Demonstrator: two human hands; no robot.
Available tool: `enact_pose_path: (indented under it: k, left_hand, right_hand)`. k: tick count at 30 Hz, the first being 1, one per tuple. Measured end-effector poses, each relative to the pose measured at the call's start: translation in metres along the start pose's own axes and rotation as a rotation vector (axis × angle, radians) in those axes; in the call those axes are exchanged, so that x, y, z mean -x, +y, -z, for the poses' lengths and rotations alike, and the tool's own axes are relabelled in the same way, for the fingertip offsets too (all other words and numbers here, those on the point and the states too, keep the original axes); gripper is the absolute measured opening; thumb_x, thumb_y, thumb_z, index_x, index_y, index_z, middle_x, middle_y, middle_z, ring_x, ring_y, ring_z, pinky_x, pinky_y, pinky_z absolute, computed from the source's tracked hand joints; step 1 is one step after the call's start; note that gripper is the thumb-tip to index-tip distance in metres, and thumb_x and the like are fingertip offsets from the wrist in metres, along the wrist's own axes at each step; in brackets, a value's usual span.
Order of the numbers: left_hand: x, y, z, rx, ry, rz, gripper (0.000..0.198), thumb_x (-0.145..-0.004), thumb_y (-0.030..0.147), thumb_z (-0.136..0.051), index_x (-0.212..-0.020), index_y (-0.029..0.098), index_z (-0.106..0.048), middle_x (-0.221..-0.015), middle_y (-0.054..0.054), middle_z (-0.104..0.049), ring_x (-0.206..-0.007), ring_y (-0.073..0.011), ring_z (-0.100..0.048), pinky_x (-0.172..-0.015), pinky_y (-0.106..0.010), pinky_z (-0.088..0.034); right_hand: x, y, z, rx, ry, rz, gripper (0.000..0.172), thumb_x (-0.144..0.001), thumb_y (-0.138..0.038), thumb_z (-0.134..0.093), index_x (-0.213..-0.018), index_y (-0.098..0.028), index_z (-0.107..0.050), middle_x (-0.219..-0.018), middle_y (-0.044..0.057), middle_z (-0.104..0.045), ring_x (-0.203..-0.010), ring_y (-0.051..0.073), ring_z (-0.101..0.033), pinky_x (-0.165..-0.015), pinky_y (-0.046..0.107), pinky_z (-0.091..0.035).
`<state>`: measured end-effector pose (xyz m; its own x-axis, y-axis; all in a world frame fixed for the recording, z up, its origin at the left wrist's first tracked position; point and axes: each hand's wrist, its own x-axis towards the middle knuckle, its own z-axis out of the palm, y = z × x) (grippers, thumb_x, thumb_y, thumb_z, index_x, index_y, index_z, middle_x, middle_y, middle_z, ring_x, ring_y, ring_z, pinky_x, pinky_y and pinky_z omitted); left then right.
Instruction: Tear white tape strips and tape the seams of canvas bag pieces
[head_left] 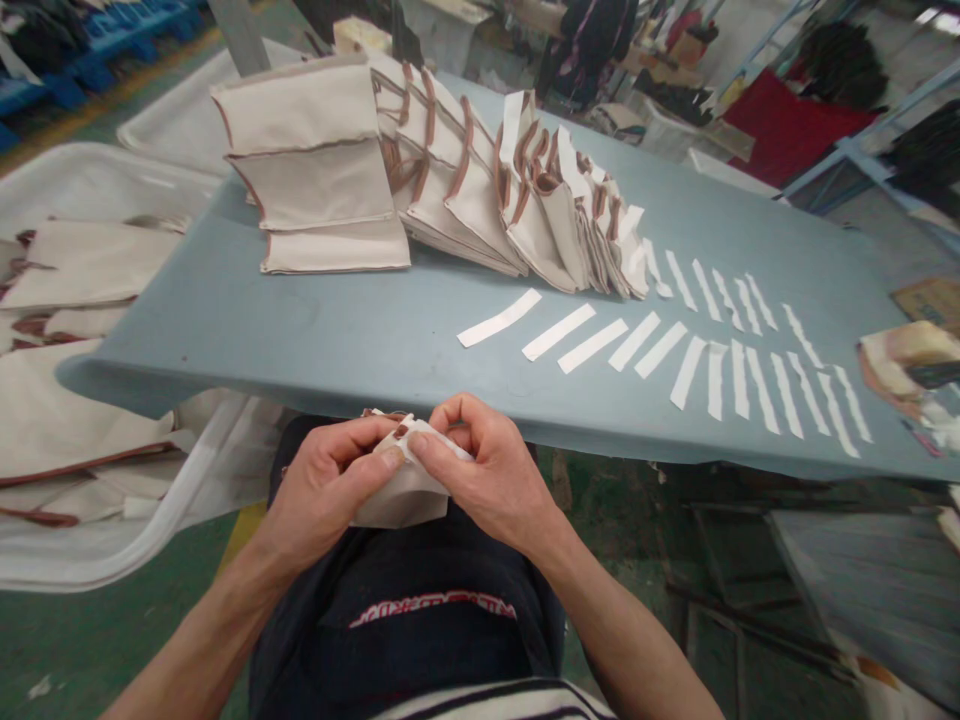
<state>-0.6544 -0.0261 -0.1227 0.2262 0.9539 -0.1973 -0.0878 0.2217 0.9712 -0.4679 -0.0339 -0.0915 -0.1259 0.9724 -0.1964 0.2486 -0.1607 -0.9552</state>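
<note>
My left hand (pixel 330 485) and my right hand (pixel 487 475) meet over my lap, just below the near edge of the blue-grey table (pixel 315 330). Both pinch a small cream cloth piece with brown trim (pixel 401 495), thumbs and fingertips pressed together on its top edge. On the table beyond lie a fanned stack of cream bags with brown handles (pixel 450 180) and a row of several white strips (pixel 675 345).
White trays with more cream bags (pixel 67 420) stand to my left. At the table's right end lies a small pile of objects (pixel 911 365). Dark and red cloth and blue racks fill the background.
</note>
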Motion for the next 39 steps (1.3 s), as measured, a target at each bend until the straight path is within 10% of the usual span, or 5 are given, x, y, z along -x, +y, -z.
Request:
enact_pose_path:
  k: [20, 39]
  left_hand:
    - [0.008, 0.028, -0.024, -0.503, 0.126, -0.274, 0.027, -0.081, 0.029, -0.06, -0.075, 0.022, -0.086, -0.067, -0.002, -0.078, -0.06, -0.0218, -0.068, -0.055, -0.027, -0.048]
    - [0.011, 0.041, -0.028, -0.567, -0.053, -0.147, 0.03, -0.093, 0.025, -0.051, -0.081, 0.019, -0.078, -0.074, 0.002, -0.071, -0.067, -0.0161, -0.063, -0.061, -0.024, -0.047]
  right_hand:
    - [-0.007, 0.015, 0.003, -0.314, -0.219, -0.077, 0.042, -0.084, -0.056, -0.077, -0.083, -0.022, -0.053, -0.057, -0.01, -0.049, -0.047, 0.007, -0.036, -0.046, 0.019, -0.027]
    - [-0.008, 0.023, 0.004, -0.411, -0.319, -0.053, 0.058, -0.085, -0.074, -0.07, -0.075, -0.022, -0.046, -0.065, -0.008, -0.041, -0.058, 0.009, -0.034, -0.054, 0.023, -0.028]
